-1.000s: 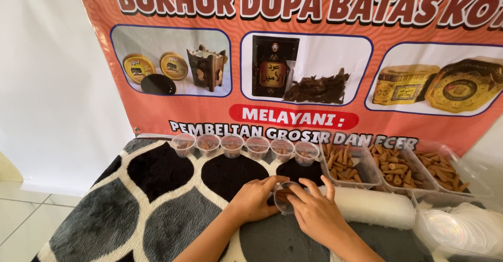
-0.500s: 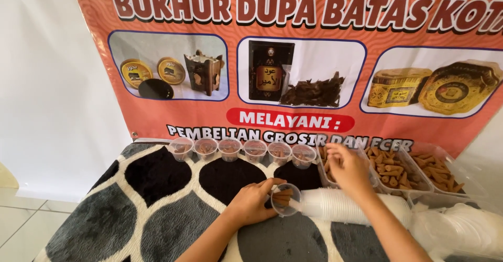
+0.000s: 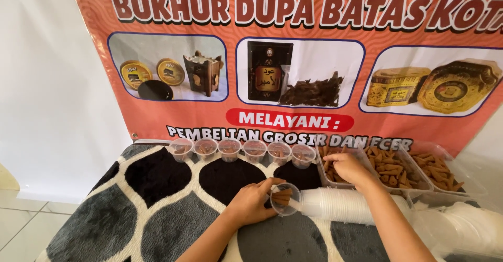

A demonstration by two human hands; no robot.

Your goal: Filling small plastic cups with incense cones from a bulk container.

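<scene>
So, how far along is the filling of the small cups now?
Six small cups in the row by the banner already hold brown cones. The left hand holds a seventh cup, partly filled; the right hand reaches into the left cone tray. A stack of unfilled cups remains.

Six small clear cups (image 3: 242,149) in a row, a seventh cup (image 3: 283,199) apart, three trays (image 3: 393,168) of brown cones.
</scene>
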